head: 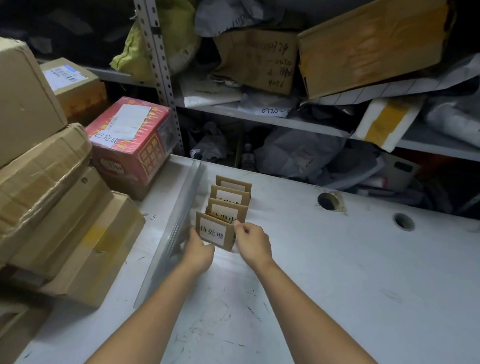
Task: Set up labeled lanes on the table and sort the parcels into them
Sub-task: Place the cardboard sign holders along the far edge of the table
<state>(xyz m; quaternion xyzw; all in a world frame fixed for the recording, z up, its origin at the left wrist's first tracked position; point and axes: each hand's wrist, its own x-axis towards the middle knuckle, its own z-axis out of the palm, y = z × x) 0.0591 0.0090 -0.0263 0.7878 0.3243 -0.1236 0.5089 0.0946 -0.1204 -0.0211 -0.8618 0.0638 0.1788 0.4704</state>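
Note:
Several cardboard label cards with white paper tags stand in a row on the white table (340, 277). The nearest label card (214, 232) is held at both sides: my left hand (199, 252) grips its lower left edge, and my right hand (252, 242) pinches its upper right corner. Behind it stand three more label cards (228, 198). A long clear plastic divider strip (176, 228) lies along the table just left of the cards. Brown parcel boxes (29, 192) are stacked at the left, with a red parcel box (132, 140) behind them.
A metal shelf rack (267, 119) crammed with boxes and grey mailer bags rises behind the table. Two round cable holes (327, 201) (403, 221) sit in the tabletop at the back right. Bare table surface spreads right of my hands.

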